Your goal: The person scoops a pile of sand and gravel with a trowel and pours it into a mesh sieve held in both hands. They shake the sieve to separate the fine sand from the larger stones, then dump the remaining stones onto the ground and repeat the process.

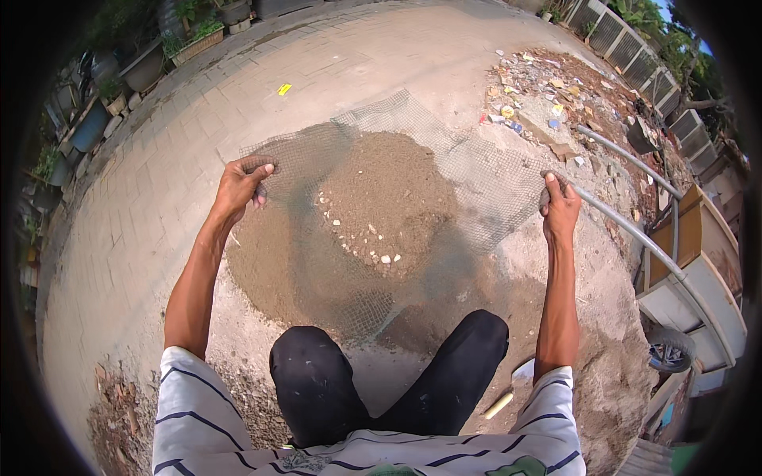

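A sheet of wire mesh (488, 178) stretches between my two hands, bearing a heap of brown sand (389, 186) with pale pebbles (373, 247) along its near side. At the left edge of the sheet, my left hand (240, 186) pinches the mesh between thumb and fingers. My right hand (560, 205) grips the opposite edge, fingers curled and thumb up. Below and to the left of the mesh lies more sand (258, 258) on the ground. My knees are bent just behind the near edge of the sheet.
A trowel with a pale handle (498, 406) lies by my right knee. Rubble and litter (548, 103) cover the far right, beside a bent metal pipe (635, 230) and a cart with a wheel (671, 350). Potted plants (198, 44) line the paving's far left edge.
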`<action>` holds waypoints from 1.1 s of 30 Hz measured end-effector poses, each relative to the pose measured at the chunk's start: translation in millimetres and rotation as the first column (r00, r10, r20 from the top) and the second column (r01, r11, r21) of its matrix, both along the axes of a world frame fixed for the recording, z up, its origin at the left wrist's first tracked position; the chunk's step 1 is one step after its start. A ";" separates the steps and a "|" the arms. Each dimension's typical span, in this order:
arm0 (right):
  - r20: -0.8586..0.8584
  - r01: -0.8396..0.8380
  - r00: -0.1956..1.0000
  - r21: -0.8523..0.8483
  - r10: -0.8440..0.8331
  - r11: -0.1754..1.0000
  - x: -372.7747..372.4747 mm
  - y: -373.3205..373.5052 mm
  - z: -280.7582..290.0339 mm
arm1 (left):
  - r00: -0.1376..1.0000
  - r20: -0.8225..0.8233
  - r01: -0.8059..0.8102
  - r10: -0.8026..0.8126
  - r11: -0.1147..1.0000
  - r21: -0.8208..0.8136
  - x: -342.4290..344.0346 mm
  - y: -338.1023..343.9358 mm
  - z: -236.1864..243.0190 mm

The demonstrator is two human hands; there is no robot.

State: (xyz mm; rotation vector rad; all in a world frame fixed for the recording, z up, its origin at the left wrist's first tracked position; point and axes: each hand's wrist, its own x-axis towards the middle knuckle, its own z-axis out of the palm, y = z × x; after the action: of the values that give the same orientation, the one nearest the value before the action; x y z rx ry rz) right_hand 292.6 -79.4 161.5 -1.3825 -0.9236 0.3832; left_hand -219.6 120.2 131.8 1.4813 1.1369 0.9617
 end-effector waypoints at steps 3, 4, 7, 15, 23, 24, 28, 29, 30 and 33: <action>0.071 -0.060 0.996 -0.018 0.061 0.998 -40.5 8.9 4.4 | 0.990 0.056 -0.133 0.132 0.991 0.020 -31.1 9.1 -6.6; 0.077 -0.035 0.996 -0.043 0.039 0.998 -17.5 -3.1 -3.7 | 0.992 0.065 -0.112 0.110 0.994 0.020 -20.1 5.5 -4.3; -0.065 0.007 0.998 0.009 -0.007 1.000 18.5 -3.7 -18.5 | 0.992 0.079 -0.097 0.095 0.995 0.027 19.0 -16.2 8.6; -0.002 0.014 1.000 0.109 -0.013 0.994 -17.7 13.2 -26.5 | 0.978 0.112 -0.187 0.177 0.979 0.085 -24.1 -8.2 2.6; 0.036 -0.132 0.991 -0.003 0.132 0.991 -23.4 14.0 -14.9 | 0.985 0.033 -0.171 0.168 0.975 0.142 -38.6 -5.4 -0.1; -0.012 -0.057 0.998 0.034 0.057 0.998 -7.6 9.4 -14.7 | 0.989 0.071 -0.137 0.130 0.986 0.091 -13.2 -9.5 5.4; -0.012 -0.168 0.986 0.071 0.169 0.983 -19.7 67.5 -18.6 | 0.983 0.067 -0.175 0.169 0.981 0.081 -31.0 14.1 -8.4; 0.028 -0.202 0.979 0.058 0.201 0.978 -28.1 72.0 -11.8 | 0.985 0.060 -0.169 0.164 0.982 0.087 -27.0 11.4 -7.2; 0.067 -0.237 0.970 0.042 0.234 0.971 -31.4 73.6 -6.7 | 0.986 0.054 -0.164 0.159 0.982 0.092 -24.4 4.7 -6.8; 0.080 -0.107 0.992 0.102 0.099 0.989 -41.8 29.1 -13.2 | 0.961 0.118 -0.265 0.251 0.957 0.122 -49.2 -15.9 -13.4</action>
State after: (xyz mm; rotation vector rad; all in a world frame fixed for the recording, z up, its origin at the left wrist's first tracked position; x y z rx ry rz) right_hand 250.8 -50.4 148.4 -1.2615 -1.0654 0.3575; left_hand -268.8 104.3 118.4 1.3953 1.2306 1.3036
